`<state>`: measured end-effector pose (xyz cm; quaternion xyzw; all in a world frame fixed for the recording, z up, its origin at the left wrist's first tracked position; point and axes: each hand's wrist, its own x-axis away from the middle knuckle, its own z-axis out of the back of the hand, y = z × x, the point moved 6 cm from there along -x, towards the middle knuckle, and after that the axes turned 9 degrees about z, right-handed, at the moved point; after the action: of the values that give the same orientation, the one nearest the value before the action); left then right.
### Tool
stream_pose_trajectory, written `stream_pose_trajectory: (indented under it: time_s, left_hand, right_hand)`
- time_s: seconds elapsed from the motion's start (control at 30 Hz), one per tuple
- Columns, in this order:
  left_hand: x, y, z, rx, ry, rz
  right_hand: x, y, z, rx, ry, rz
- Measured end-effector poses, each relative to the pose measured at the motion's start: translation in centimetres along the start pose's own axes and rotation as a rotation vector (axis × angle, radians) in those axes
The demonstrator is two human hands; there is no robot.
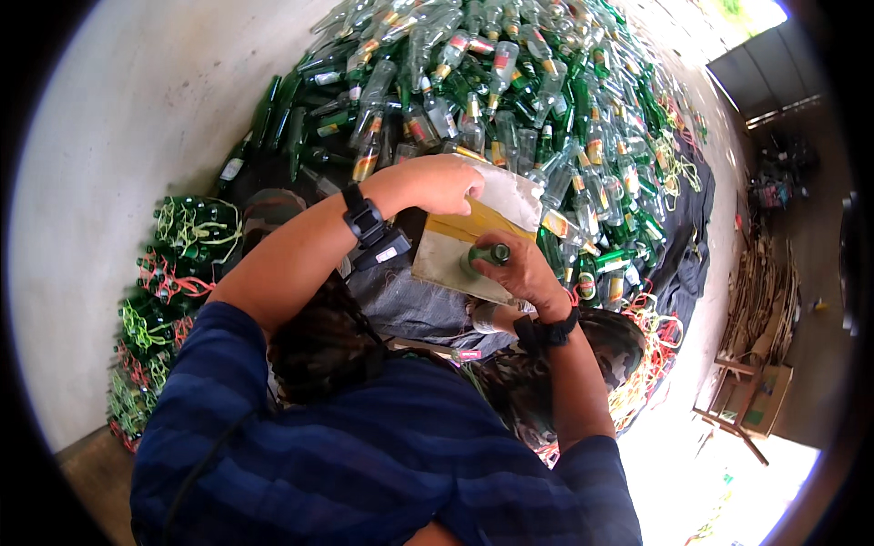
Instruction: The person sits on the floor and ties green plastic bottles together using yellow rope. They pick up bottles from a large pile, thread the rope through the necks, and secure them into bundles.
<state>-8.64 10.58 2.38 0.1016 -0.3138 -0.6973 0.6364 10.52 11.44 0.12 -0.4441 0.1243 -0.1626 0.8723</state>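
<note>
Glossy green glass bottle (500, 254) in curled right hand (525, 266), left hand (443, 185) clasped on white-and-yellow carton (446, 257)

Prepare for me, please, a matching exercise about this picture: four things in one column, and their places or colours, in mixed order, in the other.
Things:
1. Upright green bottle
2. Rectangular board
3. Strapped bottle bundles
4. Loose bottle pile

Places or colours:
A. Across the top centre of the picture
B. White with yellow
C. In the right hand
D. At the picture's left side, left of the left arm

Pairs: 1-C, 2-B, 3-D, 4-A
</note>
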Motion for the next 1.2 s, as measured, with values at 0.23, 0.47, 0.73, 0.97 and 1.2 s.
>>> stream_pose_trajectory:
  time_s: [0.23,0.47,0.73,0.97,1.2]
  left_hand:
    - [0.1,-0.8,-0.5,-0.062,-0.022,0.065]
    - [-0.2,-1.0,-1.3,-0.197,-0.063,0.126]
    - [-0.3,-1.5,-1.6,-0.324,-0.051,0.137]
    - [-0.7,-2.5,-4.3,-0.359,-0.071,0.160]
    - [0.6,-2.2,-6.6,-0.362,-0.074,0.128]
  right_hand:
    - [1.2,-0.6,-0.2,0.053,-0.022,-0.052]
    - [0.9,-0.9,-0.5,0.020,-0.161,0.047]
    - [1.2,-0.3,-0.3,-0.061,-0.069,-0.023]
    - [1.4,-0.6,-0.5,0.025,-0.029,-0.007]
    - [1.1,-0.4,-0.4,-0.033,-0.111,0.015]
